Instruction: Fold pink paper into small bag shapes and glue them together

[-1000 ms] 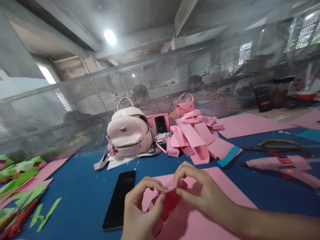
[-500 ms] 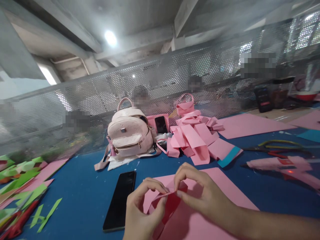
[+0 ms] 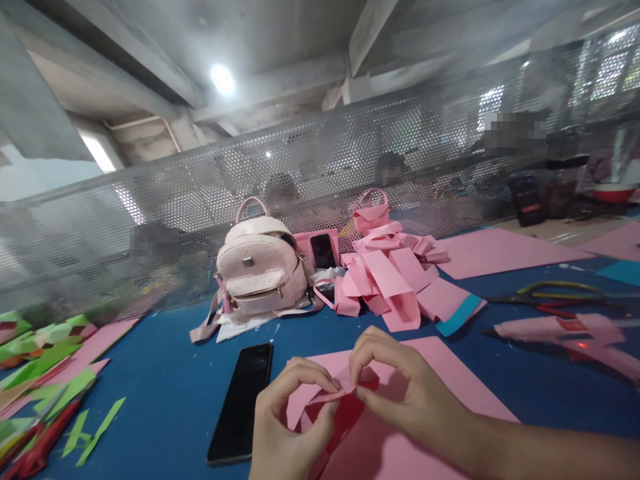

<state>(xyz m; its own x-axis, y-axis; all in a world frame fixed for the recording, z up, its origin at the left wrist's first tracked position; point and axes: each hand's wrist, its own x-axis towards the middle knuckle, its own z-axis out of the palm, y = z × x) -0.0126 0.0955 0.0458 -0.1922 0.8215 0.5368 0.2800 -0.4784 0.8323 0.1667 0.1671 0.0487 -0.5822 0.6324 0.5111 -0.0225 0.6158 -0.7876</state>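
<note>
Both hands pinch the upper edge of a small folded pink paper piece, whose shaded inner side looks red. My left hand has its thumb and fingertips on the near left part of that edge. Close beside it, my right hand grips the same edge from the right, thumb below and forefinger above. Underneath lies a large flat pink paper sheet on the blue table. A black phone rests just left of my left hand. Part of the folded piece is hidden behind the fingers.
A pale pink backpack and a heap of pink paper pieces stand behind my hands. At right lie a pink glue gun with a red light and scissors. Red-handled scissors and green paper scraps are at left.
The pinched paper edge has tilted slightly, and both hands have shifted a little while keeping hold of it. Nothing else on the table has visibly moved.
</note>
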